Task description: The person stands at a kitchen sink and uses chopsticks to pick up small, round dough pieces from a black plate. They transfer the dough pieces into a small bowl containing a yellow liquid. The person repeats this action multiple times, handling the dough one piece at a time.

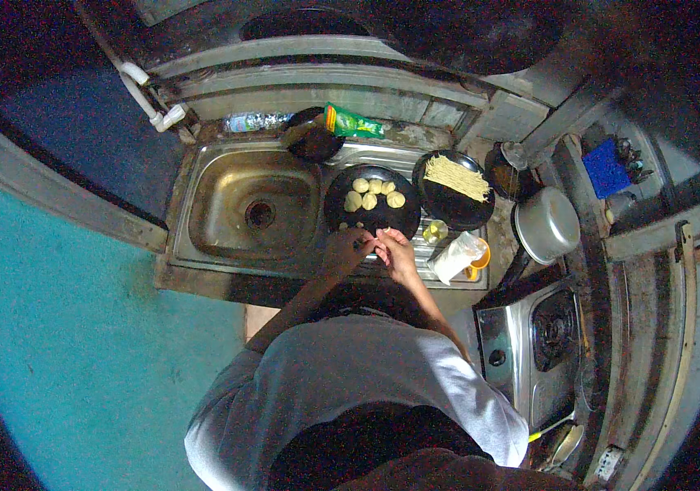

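Observation:
My left hand (350,245) and my right hand (395,251) meet at the near rim of a round black plate (380,221). Their fingertips pinch together, with something small and pale between them, too small to name. Several rounded dough pieces (369,201) lie in two rows on the plate, and small bits lie close to my left hand. To the right, a second black plate (457,212) holds a slab of pale noodle-like strands (457,178). Right of my right hand are a small glass of yellowish liquid (435,231), a bag of white powder (457,256) and an orange cup (480,258).
A steel sink basin (221,215) is at the left. Behind stand a dark bowl (313,141), a green packet (353,121) and a plastic bottle (258,122). A lidded metal pot (547,225) and a gas stove (525,356) are at the right.

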`<state>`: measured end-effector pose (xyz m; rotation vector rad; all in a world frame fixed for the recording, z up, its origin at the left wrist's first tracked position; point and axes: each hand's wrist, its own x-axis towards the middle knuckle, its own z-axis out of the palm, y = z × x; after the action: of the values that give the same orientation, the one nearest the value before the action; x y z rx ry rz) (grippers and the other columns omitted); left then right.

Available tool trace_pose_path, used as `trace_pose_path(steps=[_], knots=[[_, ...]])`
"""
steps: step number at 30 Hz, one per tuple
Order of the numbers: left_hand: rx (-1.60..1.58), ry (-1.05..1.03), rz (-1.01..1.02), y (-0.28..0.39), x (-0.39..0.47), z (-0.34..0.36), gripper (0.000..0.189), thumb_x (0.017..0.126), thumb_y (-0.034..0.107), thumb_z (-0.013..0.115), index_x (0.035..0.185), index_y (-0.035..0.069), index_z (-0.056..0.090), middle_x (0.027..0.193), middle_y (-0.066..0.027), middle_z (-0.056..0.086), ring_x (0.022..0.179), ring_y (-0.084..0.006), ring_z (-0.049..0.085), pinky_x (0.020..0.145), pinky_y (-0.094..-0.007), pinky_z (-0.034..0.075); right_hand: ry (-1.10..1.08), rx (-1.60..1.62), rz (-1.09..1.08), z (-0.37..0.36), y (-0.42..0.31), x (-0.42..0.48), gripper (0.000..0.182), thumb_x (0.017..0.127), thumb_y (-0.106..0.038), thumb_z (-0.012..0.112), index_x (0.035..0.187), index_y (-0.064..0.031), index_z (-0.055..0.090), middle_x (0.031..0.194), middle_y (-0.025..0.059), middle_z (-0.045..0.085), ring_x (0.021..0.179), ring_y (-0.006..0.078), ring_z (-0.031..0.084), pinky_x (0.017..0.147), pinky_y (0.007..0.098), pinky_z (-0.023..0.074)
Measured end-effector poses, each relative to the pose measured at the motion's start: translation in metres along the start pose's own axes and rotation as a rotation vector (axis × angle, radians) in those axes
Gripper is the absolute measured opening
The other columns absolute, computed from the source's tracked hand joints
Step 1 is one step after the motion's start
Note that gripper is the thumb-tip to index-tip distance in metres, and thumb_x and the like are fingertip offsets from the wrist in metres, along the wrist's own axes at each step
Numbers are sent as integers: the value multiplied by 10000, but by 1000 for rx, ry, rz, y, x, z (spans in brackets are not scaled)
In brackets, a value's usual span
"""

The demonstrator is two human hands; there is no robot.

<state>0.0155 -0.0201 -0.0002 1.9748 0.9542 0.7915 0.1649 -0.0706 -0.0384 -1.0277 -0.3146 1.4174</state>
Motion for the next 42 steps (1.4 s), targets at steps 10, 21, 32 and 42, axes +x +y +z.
trace_pose_path(steps=[10, 21, 32, 42], knots=[[-196, -146, -316, -29, -1, 12, 252, 890, 246, 552, 1032, 44, 604, 912, -72, 648, 783, -164, 607, 700, -302, 478, -59, 81, 85, -3, 1, 1, 272, 898, -267, 564, 1061, -50, 576, 978, 71, 641, 813, 141, 640, 676, 249, 526], [-477, -331, -38, -79, 1, 19, 346, 900, 185, 547, 1201, 15, 527, 1173, -83, 575, 1053, -180, 547, 922, -317, 429, -155, -265, 177, -18, 17, 15, 360, 865, -361, 600, 1028, -40, 606, 943, 43, 650, 814, 112, 627, 693, 232, 514], [-473, -316, -152, -48, 3, 3, 320, 806, 203, 674, 1064, 37, 582, 1020, -65, 622, 918, -180, 608, 799, -327, 496, -91, -16, 293, -4, -5, -1, 284, 855, -330, 619, 1023, -102, 603, 827, -46, 615, 746, 76, 615, 610, 229, 490], [-376, -456, -375, -79, -1, 13, 341, 837, 273, 627, 1091, 50, 592, 1004, -63, 635, 875, -144, 599, 781, -296, 485, -38, -153, 227, -1, 0, 2, 394, 890, -431, 523, 1061, -82, 591, 798, -35, 599, 689, 83, 598, 551, 223, 477]])
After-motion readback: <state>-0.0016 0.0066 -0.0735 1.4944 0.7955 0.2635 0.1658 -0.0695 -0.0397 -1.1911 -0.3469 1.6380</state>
